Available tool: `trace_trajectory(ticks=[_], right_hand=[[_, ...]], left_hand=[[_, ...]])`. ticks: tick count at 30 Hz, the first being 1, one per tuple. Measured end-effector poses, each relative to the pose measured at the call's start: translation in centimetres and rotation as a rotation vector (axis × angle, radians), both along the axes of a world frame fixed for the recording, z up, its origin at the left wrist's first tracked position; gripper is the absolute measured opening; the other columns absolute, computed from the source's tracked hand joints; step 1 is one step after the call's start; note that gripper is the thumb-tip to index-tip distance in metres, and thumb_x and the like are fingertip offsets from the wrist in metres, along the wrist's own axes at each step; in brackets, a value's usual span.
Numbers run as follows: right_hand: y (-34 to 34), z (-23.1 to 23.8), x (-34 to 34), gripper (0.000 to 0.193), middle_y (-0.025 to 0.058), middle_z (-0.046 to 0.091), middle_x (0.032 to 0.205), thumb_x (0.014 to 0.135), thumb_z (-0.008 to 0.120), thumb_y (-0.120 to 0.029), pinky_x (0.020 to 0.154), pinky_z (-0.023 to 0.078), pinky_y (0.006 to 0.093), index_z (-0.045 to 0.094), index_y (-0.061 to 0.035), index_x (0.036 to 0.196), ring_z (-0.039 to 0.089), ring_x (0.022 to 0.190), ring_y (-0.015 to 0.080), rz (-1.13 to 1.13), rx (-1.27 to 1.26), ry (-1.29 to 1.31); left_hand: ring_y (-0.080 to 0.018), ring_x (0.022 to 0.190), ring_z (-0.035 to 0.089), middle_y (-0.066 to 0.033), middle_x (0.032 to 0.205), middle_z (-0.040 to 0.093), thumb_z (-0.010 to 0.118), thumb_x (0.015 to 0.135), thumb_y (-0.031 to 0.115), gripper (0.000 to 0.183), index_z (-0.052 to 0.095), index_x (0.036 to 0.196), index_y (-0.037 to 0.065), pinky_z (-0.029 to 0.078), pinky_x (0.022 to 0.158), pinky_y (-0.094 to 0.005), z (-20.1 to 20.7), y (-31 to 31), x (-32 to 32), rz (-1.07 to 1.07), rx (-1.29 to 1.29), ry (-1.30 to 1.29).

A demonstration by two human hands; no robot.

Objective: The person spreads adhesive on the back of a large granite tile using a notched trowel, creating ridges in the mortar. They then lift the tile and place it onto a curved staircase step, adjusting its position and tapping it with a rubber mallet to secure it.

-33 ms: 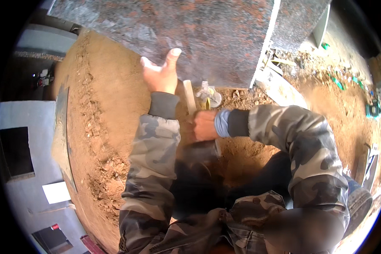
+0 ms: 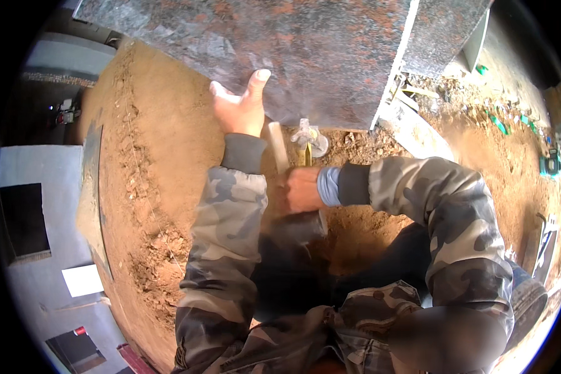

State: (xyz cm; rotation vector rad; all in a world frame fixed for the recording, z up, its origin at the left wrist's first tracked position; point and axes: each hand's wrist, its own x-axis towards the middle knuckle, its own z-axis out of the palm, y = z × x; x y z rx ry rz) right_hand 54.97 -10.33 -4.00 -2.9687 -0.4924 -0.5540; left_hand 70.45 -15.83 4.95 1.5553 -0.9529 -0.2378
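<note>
A large polished stone slab (image 2: 293, 56), dark grey with reddish flecks, rises across the top of the view. My left hand (image 2: 242, 112) grips its lower edge, thumb on the face and the other fingers mostly hidden behind the edge. Closed in a fist, my right hand (image 2: 300, 190) holds what looks like a mallet, its pale handle (image 2: 278, 144) sticking out beyond the fist toward the slab. The dark head (image 2: 302, 227) lies on the near side of the fist, smeared by motion. Just beyond this hand are a grey round-based fitting (image 2: 316, 143) and a pointed yellow piece (image 2: 308, 153).
Loose brown soil (image 2: 162, 106) surrounds me, with rubble near the slab. A second slab (image 2: 442, 31) adjoins at right. Green scraps (image 2: 497, 123) and a teal tool (image 2: 550, 163) lie farther right. At left stands a grey wall (image 2: 50, 218) with dark openings.
The view has shifted slightly. The pale handle shows a little lower and more blurred beside my right fist. My left hand keeps its place on the slab's edge.
</note>
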Motion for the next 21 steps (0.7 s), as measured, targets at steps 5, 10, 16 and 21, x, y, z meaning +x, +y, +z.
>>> trace_trajectory(ticks=[5, 10, 16, 21], right_hand=[[0.0, 0.9, -0.3, 0.008, 0.0053, 0.068, 0.061, 0.069, 0.066, -0.019, 0.056, 0.054, 0.035, 0.07, -0.0161, 0.062, 0.069, 0.063, 0.0236, -0.032, 0.002, 0.082], [-2.0, 1.7, -0.4, 0.009, 0.0061, 0.067, 0.062, 0.068, 0.067, -0.021, 0.058, 0.055, 0.0356, 0.069, -0.0158, 0.061, 0.07, 0.064, 0.0235, -0.076, 0.072, 0.063], [-0.9, 0.0, 0.5, 0.01, 0.0048, 0.068, 0.067, 0.069, 0.066, -0.021, 0.062, 0.055, 0.0343, 0.07, -0.0142, 0.063, 0.069, 0.067, 0.0235, 0.0, 0.087, 0.062], [0.2, -0.3, 0.8, 0.011, 0.0049, 0.068, 0.068, 0.069, 0.066, -0.021, 0.062, 0.055, 0.0346, 0.07, -0.0138, 0.063, 0.07, 0.068, 0.023, -0.005, -0.013, 0.081]], left_hand=[[-0.0264, 0.109, 0.06, -0.0202, 0.122, 0.062, 0.092, 0.07, 0.04, 0.092, 0.047, 0.13, -0.013, 0.047, 0.096, -0.0366, 0.5, 0.5, -0.4, -0.049, -0.043, 0.048], [-0.0291, 0.112, 0.059, -0.0224, 0.124, 0.061, 0.092, 0.068, 0.043, 0.095, 0.046, 0.129, -0.016, 0.046, 0.098, -0.0379, 0.2, 0.1, -0.2, -0.041, -0.068, 0.002], [-0.0327, 0.118, 0.057, -0.028, 0.127, 0.058, 0.091, 0.066, 0.049, 0.107, 0.042, 0.131, -0.02, 0.045, 0.102, -0.0385, -0.4, 0.0, 0.4, -0.011, -0.026, -0.018], [-0.0329, 0.118, 0.057, -0.028, 0.126, 0.058, 0.092, 0.066, 0.048, 0.106, 0.043, 0.13, -0.021, 0.044, 0.103, -0.0383, -0.2, -0.2, 0.3, -0.014, -0.051, -0.054]])
